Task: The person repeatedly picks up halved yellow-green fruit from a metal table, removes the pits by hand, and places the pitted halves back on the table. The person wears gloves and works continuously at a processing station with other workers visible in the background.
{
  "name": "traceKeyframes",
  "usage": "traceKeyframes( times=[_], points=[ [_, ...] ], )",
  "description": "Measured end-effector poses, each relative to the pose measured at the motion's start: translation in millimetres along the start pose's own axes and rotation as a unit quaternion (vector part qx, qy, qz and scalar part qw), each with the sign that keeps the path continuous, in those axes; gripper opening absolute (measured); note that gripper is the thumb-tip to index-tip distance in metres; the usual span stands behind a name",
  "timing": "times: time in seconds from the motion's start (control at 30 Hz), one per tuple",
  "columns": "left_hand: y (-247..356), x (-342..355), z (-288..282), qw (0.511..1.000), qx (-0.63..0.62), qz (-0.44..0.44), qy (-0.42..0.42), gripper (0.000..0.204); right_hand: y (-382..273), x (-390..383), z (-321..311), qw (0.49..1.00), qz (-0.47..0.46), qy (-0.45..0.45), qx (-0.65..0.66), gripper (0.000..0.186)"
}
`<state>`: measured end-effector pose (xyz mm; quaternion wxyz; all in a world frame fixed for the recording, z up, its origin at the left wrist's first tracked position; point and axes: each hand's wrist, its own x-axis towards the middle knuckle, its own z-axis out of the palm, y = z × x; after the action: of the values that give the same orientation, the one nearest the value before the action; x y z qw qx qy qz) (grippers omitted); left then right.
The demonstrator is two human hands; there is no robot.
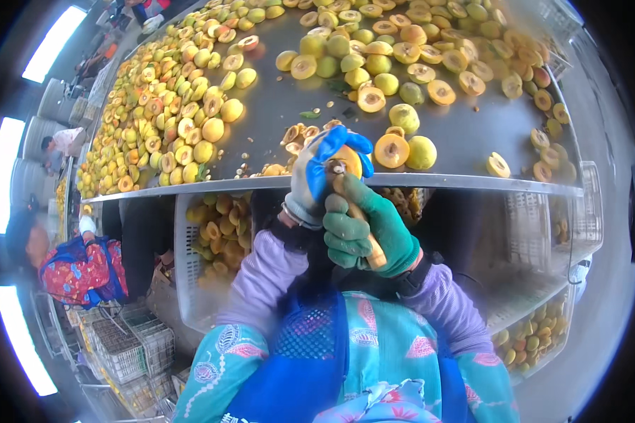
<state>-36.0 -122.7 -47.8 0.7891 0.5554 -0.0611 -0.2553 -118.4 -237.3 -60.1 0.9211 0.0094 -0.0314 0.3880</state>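
My left hand (314, 173), in a white glove with blue coating, grips a halved yellow fruit (349, 156) just above the steel table's near edge. My right hand (363, 233), in a green glove, is closed on a wooden-handled tool (375, 255), whose upper end is at the fruit's pit; the tip is hard to make out. Small pits and scraps (300, 134) lie behind my left hand. To the right, a cut half (391, 150) sits beside a whole yellow fruit (421, 153) on the table.
The steel table (261, 106) holds heaps of whole and halved fruit (169, 120). Plastic crates (187, 261) of fruit stand below its edge, left and right. A co-worker in red floral sleeves (77, 275) is at the left, near stacked crates (127, 345); other people appear farther back.
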Motion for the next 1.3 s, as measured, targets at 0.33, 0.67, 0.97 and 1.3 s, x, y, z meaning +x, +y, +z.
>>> traceKeyframes(
  times=[0.33,0.67,0.97,1.3],
  points=[
    [57.8,-111.6,-144.1,0.875,0.395,-0.136,0.244,0.028,-0.5,-26.1,-5.3,0.979,0.099,0.115,-0.135,0.036],
    [-2.1,73.5,-11.0,0.592,0.788,-0.007,-0.168,0.058,7.2,-37.2,-28.7,0.867,-0.086,0.383,-0.306,0.041],
    [18.1,23.3,-40.6,0.981,-0.067,-0.122,-0.133,0.061,-16.3,-13.9,-32.8,0.728,-0.338,0.391,-0.451,0.028],
    [-2.6,6.5,-16.9,0.806,0.483,0.337,-0.055,0.031,-25.8,4.4,-22.7,0.679,-0.383,0.306,-0.546,0.033]
  ],
)
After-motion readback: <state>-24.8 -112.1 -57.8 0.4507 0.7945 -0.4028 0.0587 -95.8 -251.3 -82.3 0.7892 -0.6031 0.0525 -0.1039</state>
